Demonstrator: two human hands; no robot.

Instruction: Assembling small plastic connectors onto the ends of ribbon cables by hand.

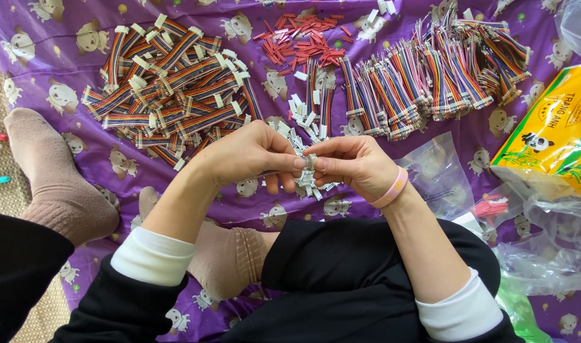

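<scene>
A soft brown sock (52, 184) covers a foot at the far left, resting on a thin purple sheet (49, 38) printed with little cartoon bears. Next comes a messy heap of flat rainbow ribbon cables with white plugs (170, 82), all striped and bendy. The left hand (249, 155) comes in from the lower left, palm turned down, wrist bent, with a white cuff (152, 255) and a black sleeve behind it. Its fingers (289, 162) are pinched together on a tiny white plastic plug (308, 162). The plug sits right in the middle, squeezed between the fingertips of both hands, above the black lap and just over a small pile of loose white plugs (306, 124). The right hand (354, 166) comes in from the lower right and wears a smooth pink wristband (392, 188). Its thumb and first fingers are closed tight on the other side of the same plug. Farther up lies a scatter of small red plastic bits (303, 38). To the right is a long row of rainbow cables without plugs (430, 76), then crinkly clear bags (551, 248) and a shiny yellow and green packet (554, 133)
</scene>
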